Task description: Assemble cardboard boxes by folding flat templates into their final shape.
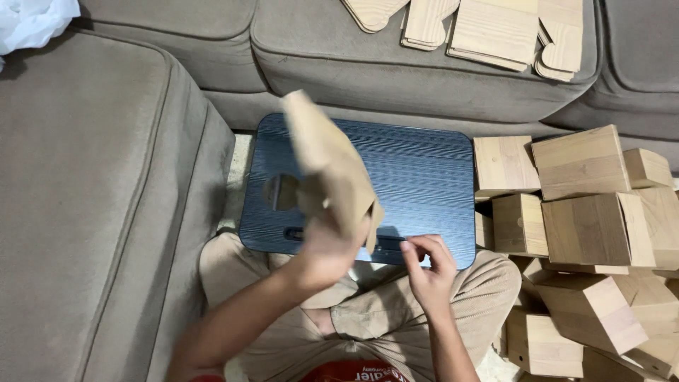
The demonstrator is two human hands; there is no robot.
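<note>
We sit cross-legged on the floor with a dark blue lap tray resting on our knees as the bench, and everything else lies around it. Our left hand is raised above the tray's near edge, its fingers closed around a flat tan cardboard piece that stands upright and is blurred. Our right hand rests at the near edge of the tray, its fingers pinched together on something too small to make out. Folded-up boxes in wood-grain print are stacked just right of the tray; we count roughly ten, though the heap hides some. Beyond the tray's far edge, on the grey sofa, lie about five unfolded flats. So, as we judge it, most boxes are done, one is in hand, and a few flats remain.
</note>
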